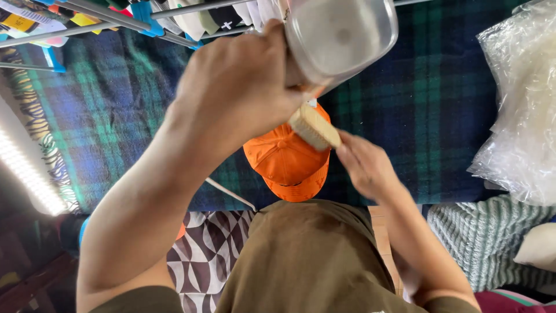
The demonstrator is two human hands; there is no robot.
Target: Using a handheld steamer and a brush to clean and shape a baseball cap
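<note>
My left hand is raised close to the camera and grips a clear plastic container, tilted with its base toward me. My right hand holds a small wooden brush by its end, the bristles facing the container's lower edge. Below both lies an orange cap on a blue and green plaid blanket, its brim pointing toward me. The brush hovers just above the cap's crown.
Clear plastic bags with pale contents lie at the right. A metal drying rack with hung items crosses the top left. A light strip glows at the left. A patterned floor mat and a knitted green cloth lie below.
</note>
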